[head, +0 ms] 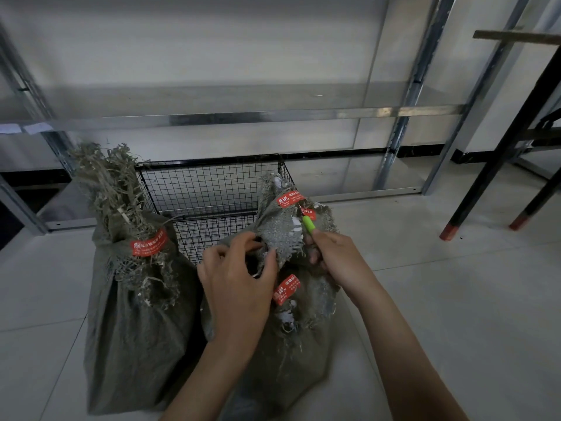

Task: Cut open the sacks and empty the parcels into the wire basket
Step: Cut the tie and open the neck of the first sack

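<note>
Two grey-green woven sacks stand on the floor in front of a black wire basket. The left sack is tied at its frayed neck with a red tape band. The right sack carries several red tape labels, and its frayed top flap stands upright. My left hand pinches the lower edge of that flap. My right hand grips a green-handled cutter held against the flap near its neck. The blade is hidden behind the fabric.
A metal shelving rack runs along the wall behind the basket, its lower shelf just above it. Black table legs with red feet stand at the right. Pale floor tiles spread to the right and left.
</note>
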